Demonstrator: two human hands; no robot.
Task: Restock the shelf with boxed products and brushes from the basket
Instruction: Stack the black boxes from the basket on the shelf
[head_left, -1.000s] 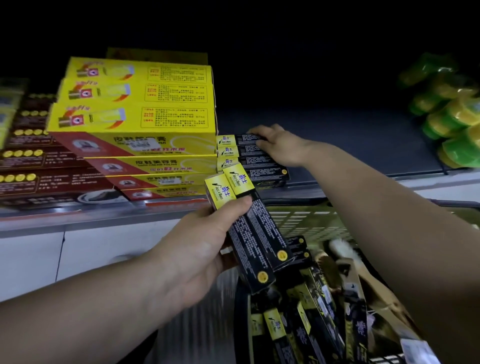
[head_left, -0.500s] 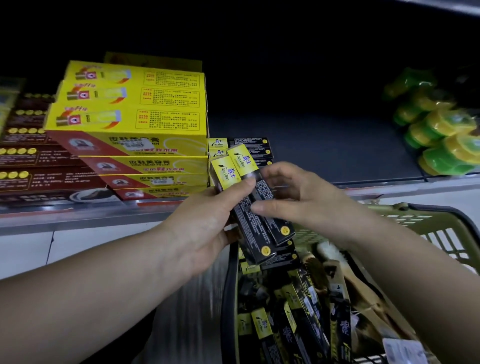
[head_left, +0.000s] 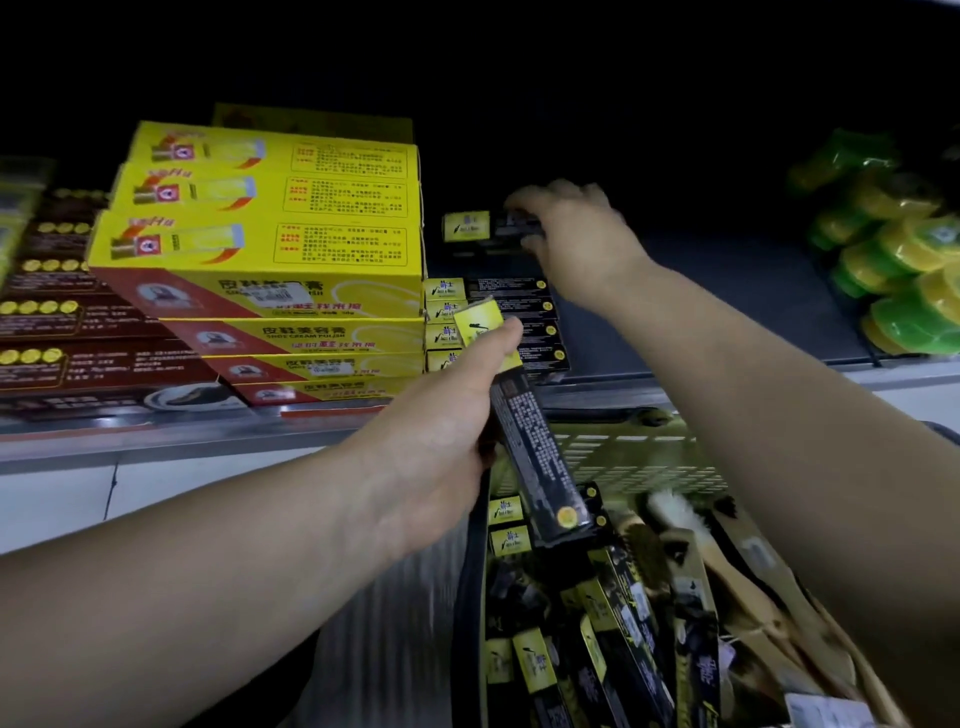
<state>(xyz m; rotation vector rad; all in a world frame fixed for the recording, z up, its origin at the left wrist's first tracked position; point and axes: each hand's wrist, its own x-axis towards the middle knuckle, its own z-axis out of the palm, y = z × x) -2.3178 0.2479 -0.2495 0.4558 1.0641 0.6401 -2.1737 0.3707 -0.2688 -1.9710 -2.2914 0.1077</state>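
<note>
Pinching a slim black carton (head_left: 483, 227), right hand (head_left: 576, 239) fingers curl; left hand (head_left: 447, 431) grips another carton (head_left: 535, 457).

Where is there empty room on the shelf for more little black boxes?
The bare shelf floor lies between the stack of small black boxes and the green-and-yellow packs on the right. Left of the stack is crowded: big yellow boxes sit right beside it.

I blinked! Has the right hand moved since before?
Yes. The right hand moved up and deeper over the dark shelf, holding a slim black-and-yellow box, beside the stacked big yellow boxes.
</note>
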